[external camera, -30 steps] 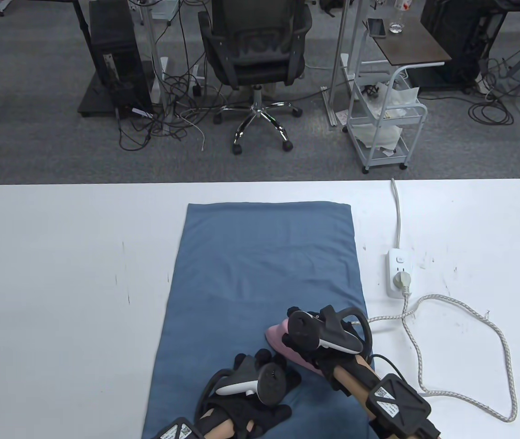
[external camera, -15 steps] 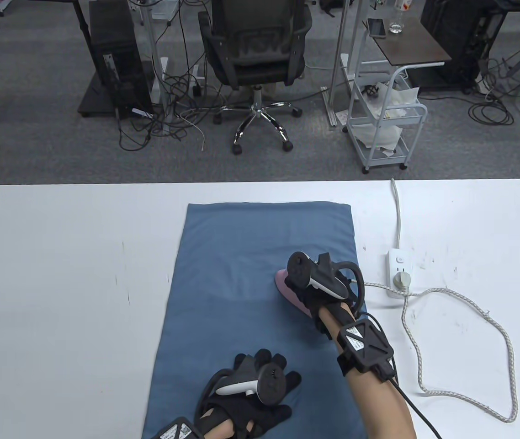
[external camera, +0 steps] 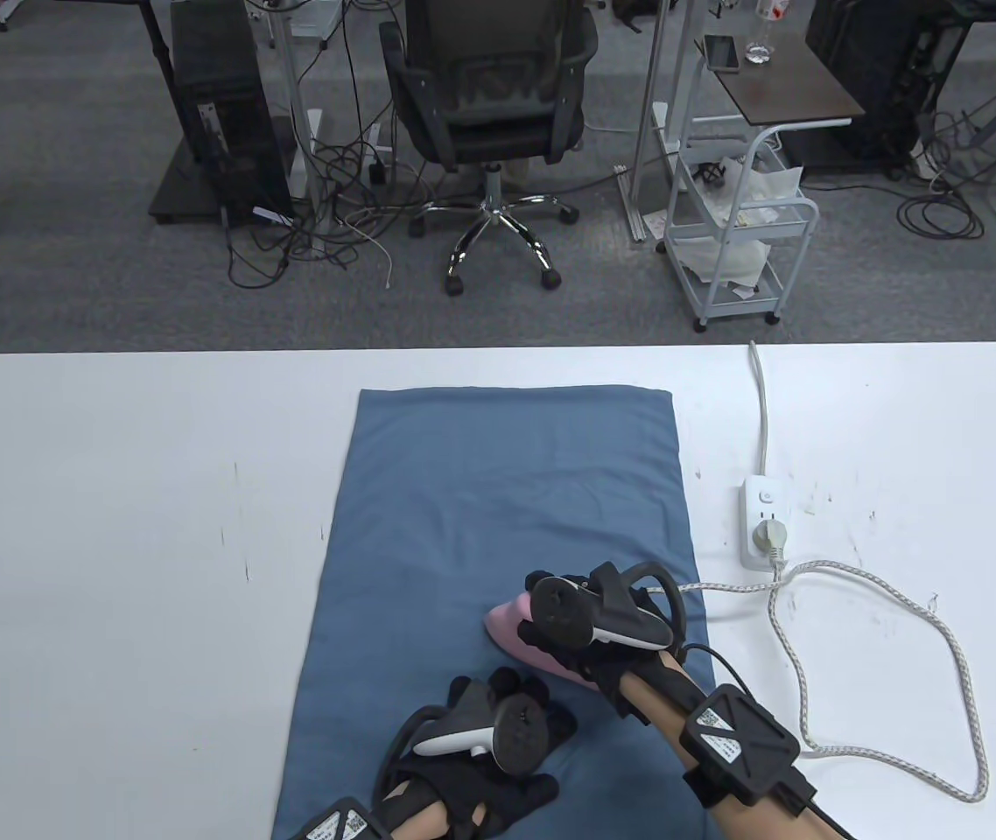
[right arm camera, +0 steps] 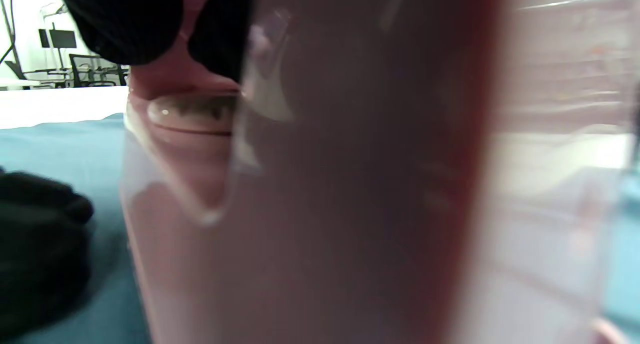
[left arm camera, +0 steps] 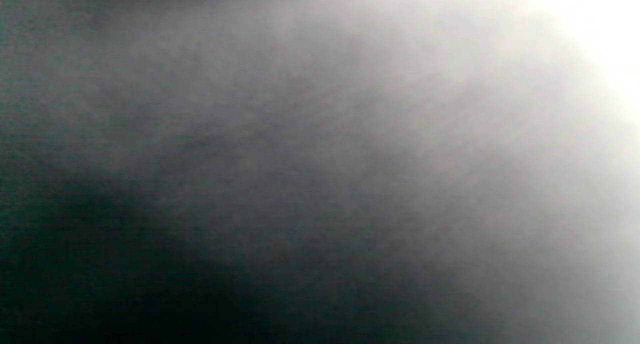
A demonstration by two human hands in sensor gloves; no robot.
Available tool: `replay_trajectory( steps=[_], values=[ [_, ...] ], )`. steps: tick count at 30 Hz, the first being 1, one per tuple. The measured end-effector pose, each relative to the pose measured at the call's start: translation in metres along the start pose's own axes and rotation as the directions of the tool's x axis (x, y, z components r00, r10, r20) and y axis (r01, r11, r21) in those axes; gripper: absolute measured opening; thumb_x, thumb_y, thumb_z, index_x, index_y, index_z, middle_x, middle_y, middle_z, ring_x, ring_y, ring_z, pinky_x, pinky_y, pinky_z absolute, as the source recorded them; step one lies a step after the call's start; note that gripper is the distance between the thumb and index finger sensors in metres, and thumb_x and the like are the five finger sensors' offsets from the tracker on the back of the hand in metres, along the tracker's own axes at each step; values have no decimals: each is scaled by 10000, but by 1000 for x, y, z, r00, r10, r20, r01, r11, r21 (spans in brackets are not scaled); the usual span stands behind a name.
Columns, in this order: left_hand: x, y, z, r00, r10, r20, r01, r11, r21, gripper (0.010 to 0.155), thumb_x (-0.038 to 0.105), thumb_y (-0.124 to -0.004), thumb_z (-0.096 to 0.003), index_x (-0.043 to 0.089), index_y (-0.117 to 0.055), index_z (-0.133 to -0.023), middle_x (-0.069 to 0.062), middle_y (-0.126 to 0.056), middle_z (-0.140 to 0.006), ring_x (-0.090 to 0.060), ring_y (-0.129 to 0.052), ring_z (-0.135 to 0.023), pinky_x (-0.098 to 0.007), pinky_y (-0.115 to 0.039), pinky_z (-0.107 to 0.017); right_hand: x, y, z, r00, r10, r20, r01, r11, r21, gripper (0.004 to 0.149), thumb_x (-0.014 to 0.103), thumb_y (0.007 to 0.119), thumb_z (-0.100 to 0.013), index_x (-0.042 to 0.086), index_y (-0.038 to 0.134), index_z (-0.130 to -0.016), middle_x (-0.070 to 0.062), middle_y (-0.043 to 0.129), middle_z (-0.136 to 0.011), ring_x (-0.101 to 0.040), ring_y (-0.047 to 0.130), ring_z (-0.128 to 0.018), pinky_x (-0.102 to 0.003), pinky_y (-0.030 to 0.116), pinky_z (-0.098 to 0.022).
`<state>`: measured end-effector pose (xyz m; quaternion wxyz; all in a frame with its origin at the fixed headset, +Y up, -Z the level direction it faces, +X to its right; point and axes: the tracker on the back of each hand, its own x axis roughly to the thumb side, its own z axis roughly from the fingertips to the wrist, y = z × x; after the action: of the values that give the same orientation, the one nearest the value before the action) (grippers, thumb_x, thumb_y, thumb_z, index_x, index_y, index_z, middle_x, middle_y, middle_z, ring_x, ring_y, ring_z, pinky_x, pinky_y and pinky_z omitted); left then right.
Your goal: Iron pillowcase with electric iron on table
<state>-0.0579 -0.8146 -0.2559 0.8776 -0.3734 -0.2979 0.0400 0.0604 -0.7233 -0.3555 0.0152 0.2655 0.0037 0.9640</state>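
Note:
A blue pillowcase (external camera: 498, 490) lies flat on the white table (external camera: 113, 542), long side running away from me. My right hand (external camera: 581, 626) grips the handle of a pink electric iron (external camera: 507, 628) that sits on the pillowcase's near right part. In the right wrist view the iron's pink body (right arm camera: 320, 209) fills most of the frame, with blue cloth (right arm camera: 60, 143) to its left. My left hand (external camera: 498, 726) rests flat on the pillowcase near its front edge, fingers spread, just left of the iron. The left wrist view is a grey blur.
A white power strip (external camera: 762, 523) lies right of the pillowcase with the iron's plug in it. The braided cord (external camera: 944, 630) loops over the table's right side. An office chair (external camera: 489, 96) and a white cart (external camera: 739, 236) stand beyond the far edge.
My right hand pushed the iron away along the pillowcase's right side, then drew it back toward me and a little left. My left hand has stayed in place.

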Motion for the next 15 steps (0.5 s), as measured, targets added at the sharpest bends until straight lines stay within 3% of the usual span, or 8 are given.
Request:
replay_trajectory(
  steps=[4,10,15],
  values=[
    [0,0,-1,1000,-1,0,1,1000,0,713,633,-390,-490,493,115,-974,69,325,-998,-286,345,-912,-646,156,-605,-2,1,-22,998,53,-25,-54,998,-44,632,529,741,-453,141,693,-949,61,939,-511,-74,961,-277,-363,915,-379],
    [0,0,-1,1000,-2,0,2,1000,-1,711,633,-388,-490,494,114,-973,70,326,-997,-286,347,-911,-647,157,-604,-29,0,-72,982,15,-188,-19,1000,-18,638,528,736,-460,140,668,-962,57,922,-519,-79,951,-288,-371,907,-386],
    [-1,0,0,1000,-2,-1,2,1000,-1,711,634,-388,-489,495,115,-972,72,326,-996,-286,346,-912,-646,157,-605,-42,-1,-87,970,-35,-243,33,999,-14,630,522,745,-459,141,673,-956,56,924,-513,-78,951,-282,-369,909,-380]
  ],
)
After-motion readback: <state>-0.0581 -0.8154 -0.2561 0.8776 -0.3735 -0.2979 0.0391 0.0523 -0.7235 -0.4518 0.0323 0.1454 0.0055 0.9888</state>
